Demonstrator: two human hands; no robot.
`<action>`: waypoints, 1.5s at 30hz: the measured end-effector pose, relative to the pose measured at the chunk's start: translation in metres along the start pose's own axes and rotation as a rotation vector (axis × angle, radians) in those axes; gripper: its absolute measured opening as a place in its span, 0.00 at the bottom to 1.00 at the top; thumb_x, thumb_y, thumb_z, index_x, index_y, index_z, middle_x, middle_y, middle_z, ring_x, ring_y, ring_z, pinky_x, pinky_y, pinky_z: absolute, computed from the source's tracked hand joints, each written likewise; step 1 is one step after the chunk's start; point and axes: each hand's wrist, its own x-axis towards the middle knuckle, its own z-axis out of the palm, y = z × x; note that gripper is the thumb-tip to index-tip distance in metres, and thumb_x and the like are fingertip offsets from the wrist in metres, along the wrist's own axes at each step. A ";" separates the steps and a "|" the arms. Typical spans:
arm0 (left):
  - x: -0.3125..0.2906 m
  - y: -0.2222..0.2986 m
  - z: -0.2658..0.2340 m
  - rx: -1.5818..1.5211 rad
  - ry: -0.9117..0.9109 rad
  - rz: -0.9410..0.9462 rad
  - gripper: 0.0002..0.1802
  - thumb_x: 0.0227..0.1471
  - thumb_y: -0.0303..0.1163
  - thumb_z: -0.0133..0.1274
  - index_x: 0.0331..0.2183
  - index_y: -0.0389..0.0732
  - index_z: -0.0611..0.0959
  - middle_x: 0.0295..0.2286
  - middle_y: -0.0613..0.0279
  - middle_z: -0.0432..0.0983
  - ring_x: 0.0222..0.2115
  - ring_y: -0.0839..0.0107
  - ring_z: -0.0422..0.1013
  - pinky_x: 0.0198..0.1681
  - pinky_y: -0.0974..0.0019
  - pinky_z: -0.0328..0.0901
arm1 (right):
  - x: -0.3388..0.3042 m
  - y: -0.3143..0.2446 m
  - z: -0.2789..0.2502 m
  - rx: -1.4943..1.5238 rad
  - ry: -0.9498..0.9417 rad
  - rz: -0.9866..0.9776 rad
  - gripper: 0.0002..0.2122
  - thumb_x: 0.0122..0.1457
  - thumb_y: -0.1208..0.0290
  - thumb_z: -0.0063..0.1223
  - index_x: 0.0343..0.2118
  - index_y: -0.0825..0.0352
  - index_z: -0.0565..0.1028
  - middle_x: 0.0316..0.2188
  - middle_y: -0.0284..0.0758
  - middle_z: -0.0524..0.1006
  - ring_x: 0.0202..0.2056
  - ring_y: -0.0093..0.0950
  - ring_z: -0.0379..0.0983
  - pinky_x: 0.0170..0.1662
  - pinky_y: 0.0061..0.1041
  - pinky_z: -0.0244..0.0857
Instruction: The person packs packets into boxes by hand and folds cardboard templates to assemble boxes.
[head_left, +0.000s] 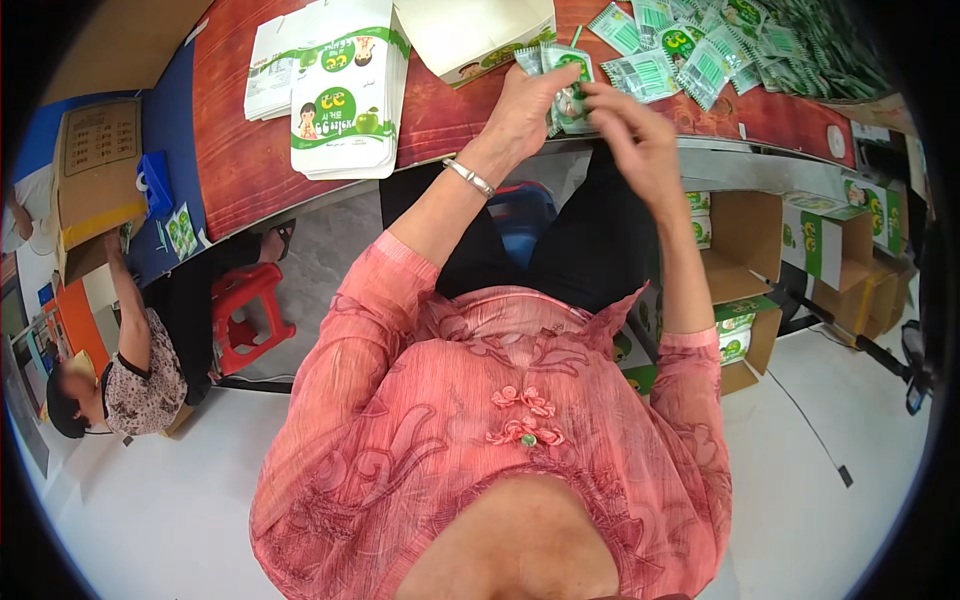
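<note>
Green-and-white sachets [572, 112] in the left hand [522, 108], at the near edge of a red tabletop [240, 130].
The left hand grasps the small bunch from its left side, thumb laid across the top; the right hand [640, 138] has its fingers bent at the bunch's right edge, though whether they pinch it or merely touch it is hard to tell. Beyond, to the right, lies a heap of similar packets [690, 55]; an open pale box [475, 30] stands just past the left hand, and flat printed cartons [345, 100] are stacked left of it.
</note>
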 end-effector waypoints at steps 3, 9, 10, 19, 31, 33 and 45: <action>-0.004 0.001 0.006 -0.066 0.074 -0.013 0.14 0.56 0.23 0.53 0.46 0.32 0.74 0.37 0.57 0.78 0.34 0.68 0.78 0.32 0.65 0.75 | 0.012 0.017 -0.029 -0.187 0.046 -0.023 0.09 0.59 0.81 0.54 0.43 0.69 0.78 0.48 0.41 0.79 0.45 0.35 0.77 0.45 0.31 0.71; 0.001 -0.011 -0.014 -0.131 0.096 -0.053 0.14 0.56 0.23 0.54 0.45 0.32 0.75 0.39 0.57 0.78 0.36 0.68 0.78 0.36 0.64 0.76 | 0.041 0.066 -0.048 -0.788 -0.195 -0.270 0.09 0.60 0.74 0.56 0.43 0.64 0.78 0.40 0.39 0.80 0.39 0.37 0.75 0.38 0.33 0.69; 0.010 -0.012 -0.025 -0.135 0.082 -0.070 0.16 0.57 0.25 0.54 0.48 0.36 0.75 0.45 0.53 0.74 0.44 0.60 0.73 0.44 0.60 0.71 | 0.039 0.068 -0.044 -0.818 -0.204 -0.284 0.09 0.59 0.73 0.57 0.43 0.64 0.78 0.38 0.39 0.80 0.36 0.38 0.75 0.37 0.33 0.69; -0.006 -0.006 0.010 -0.114 0.081 0.133 0.14 0.56 0.24 0.55 0.45 0.33 0.75 0.39 0.59 0.78 0.36 0.69 0.78 0.38 0.63 0.75 | 0.024 0.012 0.008 0.356 -0.026 0.517 0.14 0.59 0.67 0.62 0.40 0.75 0.76 0.30 0.30 0.79 0.26 0.18 0.71 0.30 0.19 0.65; -0.012 0.006 0.011 -0.120 0.167 -0.029 0.12 0.58 0.28 0.57 0.41 0.33 0.77 0.32 0.57 0.79 0.32 0.66 0.79 0.33 0.61 0.77 | 0.053 0.067 -0.016 -0.816 0.070 -0.117 0.08 0.54 0.73 0.61 0.35 0.69 0.77 0.32 0.40 0.74 0.36 0.41 0.73 0.38 0.37 0.67; -0.011 0.006 0.011 -0.144 0.192 -0.036 0.12 0.58 0.29 0.57 0.41 0.33 0.77 0.32 0.57 0.79 0.31 0.65 0.79 0.33 0.60 0.77 | 0.054 0.066 -0.013 -0.869 0.058 -0.158 0.07 0.54 0.73 0.61 0.33 0.69 0.76 0.32 0.41 0.74 0.37 0.44 0.72 0.40 0.39 0.67; 0.000 -0.015 0.006 -0.053 0.135 0.204 0.13 0.59 0.33 0.57 0.41 0.34 0.77 0.33 0.59 0.78 0.30 0.66 0.79 0.32 0.62 0.77 | 0.040 -0.001 -0.004 0.142 0.070 0.225 0.06 0.58 0.73 0.60 0.30 0.70 0.76 0.38 0.40 0.77 0.33 0.33 0.75 0.37 0.28 0.70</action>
